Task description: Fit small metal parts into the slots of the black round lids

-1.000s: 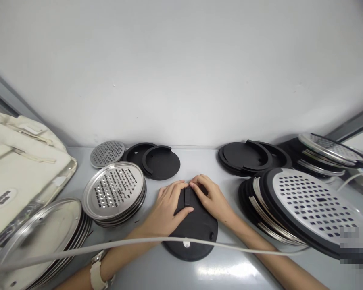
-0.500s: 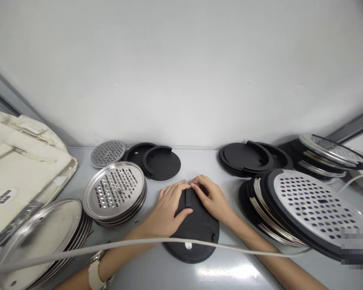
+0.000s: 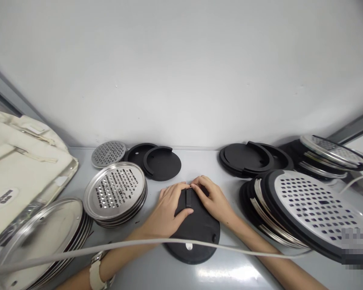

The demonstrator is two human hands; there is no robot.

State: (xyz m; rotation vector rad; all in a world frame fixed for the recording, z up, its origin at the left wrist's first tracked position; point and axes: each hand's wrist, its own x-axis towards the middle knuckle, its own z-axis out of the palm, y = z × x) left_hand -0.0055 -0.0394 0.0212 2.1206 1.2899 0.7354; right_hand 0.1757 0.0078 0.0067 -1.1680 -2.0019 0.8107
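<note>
A black round plastic base [image 3: 196, 229] lies flat on the table, with a narrow raised bar near its far edge and a white spot near its close edge. My left hand [image 3: 171, 207] rests over its left side, thumb on the surface and fingers bent toward the far rim. My right hand [image 3: 210, 197] has thumb and fingers closed at the far right rim. Both sets of fingertips nearly meet at the end of the bar; anything small between them is too hidden to make out.
Round metal grater plates [image 3: 117, 191] and smooth metal discs [image 3: 42, 237] are stacked at left, beside a cream bag [image 3: 21, 161]. More black round bases [image 3: 161, 163] lie behind. At right stand black-rimmed graters [image 3: 314, 205]. A white cable [image 3: 133, 243] crosses in front of my forearms.
Almost nothing differs. Both hands stay at the far rim of the black base, and the whole view has shifted very slightly.
</note>
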